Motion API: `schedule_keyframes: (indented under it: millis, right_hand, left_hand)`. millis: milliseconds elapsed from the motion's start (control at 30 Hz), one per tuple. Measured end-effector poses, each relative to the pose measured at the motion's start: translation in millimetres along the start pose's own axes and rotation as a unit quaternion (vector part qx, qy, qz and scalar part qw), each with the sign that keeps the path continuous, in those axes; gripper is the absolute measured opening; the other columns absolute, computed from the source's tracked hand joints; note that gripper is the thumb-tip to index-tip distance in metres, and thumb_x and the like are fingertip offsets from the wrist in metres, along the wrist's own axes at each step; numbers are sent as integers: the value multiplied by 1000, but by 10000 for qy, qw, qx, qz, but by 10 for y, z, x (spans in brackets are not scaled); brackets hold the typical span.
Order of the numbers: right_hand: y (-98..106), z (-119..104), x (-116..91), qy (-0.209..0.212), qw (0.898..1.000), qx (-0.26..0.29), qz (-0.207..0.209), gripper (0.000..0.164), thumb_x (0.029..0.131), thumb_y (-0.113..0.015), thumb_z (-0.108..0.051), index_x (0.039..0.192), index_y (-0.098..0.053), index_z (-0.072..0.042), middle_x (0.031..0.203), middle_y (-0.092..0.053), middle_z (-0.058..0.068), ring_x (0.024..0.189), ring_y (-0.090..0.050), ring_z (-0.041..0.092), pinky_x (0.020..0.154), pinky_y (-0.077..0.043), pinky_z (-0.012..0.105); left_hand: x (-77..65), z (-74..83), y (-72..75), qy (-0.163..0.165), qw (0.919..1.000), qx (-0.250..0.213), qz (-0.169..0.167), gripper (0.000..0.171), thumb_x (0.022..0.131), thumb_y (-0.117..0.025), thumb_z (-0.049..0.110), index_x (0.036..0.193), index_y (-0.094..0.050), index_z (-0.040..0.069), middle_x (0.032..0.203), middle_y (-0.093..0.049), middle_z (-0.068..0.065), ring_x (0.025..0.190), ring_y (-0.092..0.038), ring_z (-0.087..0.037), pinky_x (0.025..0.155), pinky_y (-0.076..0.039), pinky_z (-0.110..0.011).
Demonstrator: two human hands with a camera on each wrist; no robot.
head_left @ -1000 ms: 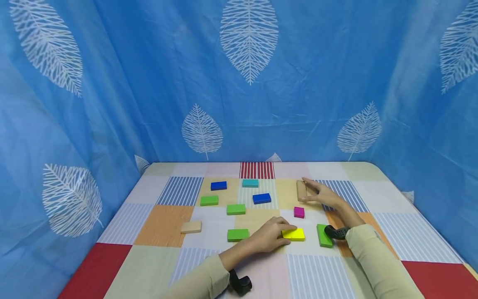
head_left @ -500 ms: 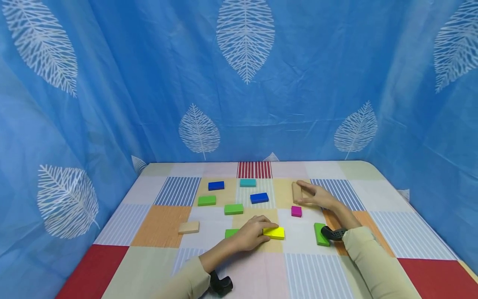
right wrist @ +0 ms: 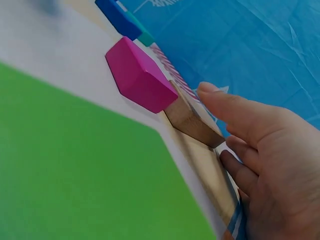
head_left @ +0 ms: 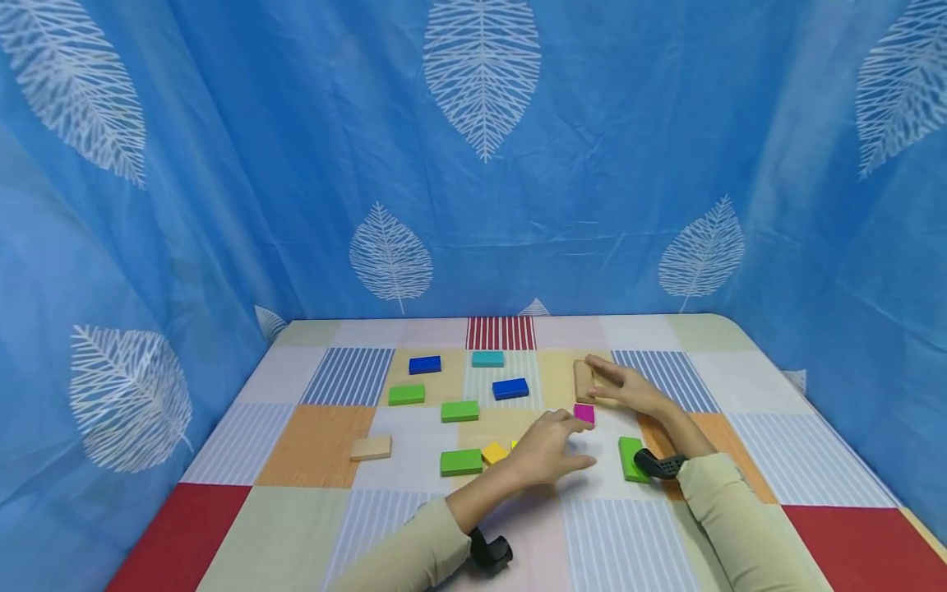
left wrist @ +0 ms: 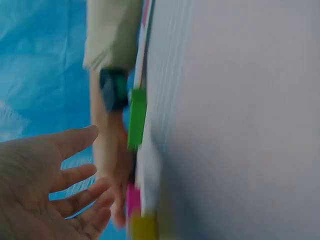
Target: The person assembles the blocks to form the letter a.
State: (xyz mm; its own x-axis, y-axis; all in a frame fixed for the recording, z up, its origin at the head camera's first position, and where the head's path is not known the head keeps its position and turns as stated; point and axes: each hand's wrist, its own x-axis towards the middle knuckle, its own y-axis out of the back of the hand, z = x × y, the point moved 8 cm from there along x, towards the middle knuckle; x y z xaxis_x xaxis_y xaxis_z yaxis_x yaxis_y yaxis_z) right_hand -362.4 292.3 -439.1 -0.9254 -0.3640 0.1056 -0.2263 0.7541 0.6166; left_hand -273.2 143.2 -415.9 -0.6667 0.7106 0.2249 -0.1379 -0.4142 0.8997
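My left hand (head_left: 546, 455) hovers over the front middle of the table with its fingers spread and nothing in them. Behind it lie a yellow block (head_left: 494, 453) and a bit of bright yellow, mostly hidden by the hand. A magenta block (head_left: 584, 413) sits just beyond its fingertips. My right hand (head_left: 638, 390) is beside a plain wooden block (head_left: 583, 381) at the back right, fingers loosely extended along its right edge. In the right wrist view the wooden block (right wrist: 192, 122) lies flat near the fingertips; contact cannot be told.
Green blocks (head_left: 461, 462) (head_left: 459, 411) (head_left: 406, 395) lie left of centre, and blue blocks (head_left: 510, 389) (head_left: 425, 364) and a teal block (head_left: 487, 358) farther back. Another wooden block (head_left: 371, 448) is at left. Under my right wrist is a green block (head_left: 630, 459). A blue curtain (head_left: 473, 205) surrounds the table.
My left hand slid the yellow block leftward, then let go and moved back right with its fingers spread. My right hand stays by the wooden block. The head view shifted slightly.
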Motion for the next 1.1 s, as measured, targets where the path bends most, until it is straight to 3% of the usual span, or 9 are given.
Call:
schedule_keyframes:
  millis: [67, 167, 300, 467, 700, 900, 1000, 1100]
  right_hand:
    - [8, -23, -17, 27, 9998, 191, -10, 63, 90, -59, -12, 141, -28, 7, 144, -25, 27, 132, -20, 45, 103, -19, 61]
    - [-1, 123, 19, 54, 9991, 419, -15, 63, 91, -60, -14, 142, -28, 3, 146, -25, 24, 133, -19, 41, 105, -18, 59]
    - [-15, 223, 34, 14, 9985, 543, -62, 65, 91, -59, -18, 144, -27, -2, 148, -24, 19, 135, -19, 38, 105, -18, 58]
    - [-6, 254, 35, 24, 9985, 544, -5, 65, 91, -60, -18, 144, -28, -1, 146, -26, 21, 133, -20, 40, 103, -19, 61]
    - [38, 334, 52, -317, 9988, 374, -15, 66, 89, -62, -26, 145, -31, -8, 147, -27, 17, 134, -20, 39, 104, -19, 61]
    - [52, 354, 73, -548, 9976, 361, -240, 68, 90, -61, -31, 145, -29, -9, 148, -24, 18, 134, -17, 41, 103, -18, 62]
    - [43, 362, 76, -664, 9967, 353, -297, 69, 89, -61, -32, 146, -28, -10, 149, -23, 18, 134, -16, 41, 103, -17, 63]
    - [28, 362, 79, -704, 9965, 297, -334, 69, 89, -60, -33, 146, -27, -11, 149, -22, 18, 135, -15, 41, 102, -17, 64]
  left_hand:
    - [67, 149, -113, -81, 9999, 79, -101, 53, 82, -69, 40, 126, -57, 15, 120, -57, 2, 113, -49, -10, 96, -38, -21]
    - [139, 265, -285, -135, 9996, 143, -179, 63, 79, -70, 43, 131, -52, 13, 127, -53, 1, 118, -46, -11, 100, -35, -21]
    - [191, 312, -442, -37, 9997, 108, -197, 74, 76, -72, 46, 135, -46, 11, 132, -49, 1, 123, -42, -11, 102, -33, -22]
    - [233, 332, -509, -46, 9996, 258, -73, 71, 77, -71, 47, 134, -47, 12, 131, -50, 3, 121, -43, -10, 97, -37, -23]
    - [305, 339, -523, -78, 9992, 379, 76, 62, 78, -70, 47, 129, -54, 16, 124, -55, 6, 116, -46, -8, 91, -38, -20]
    - [350, 331, -527, 26, 9991, 394, 146, 68, 76, -70, 49, 132, -51, 15, 128, -53, 7, 118, -44, -8, 94, -37, -20]
    - [295, 295, -444, 51, 9995, 289, 142, 73, 75, -71, 49, 134, -49, 13, 131, -51, 4, 121, -43, -10, 99, -36, -23]
    - [160, 190, -264, 50, 9998, 112, 181, 72, 76, -72, 47, 134, -49, 12, 132, -51, 0, 122, -44, -13, 101, -36, -26]
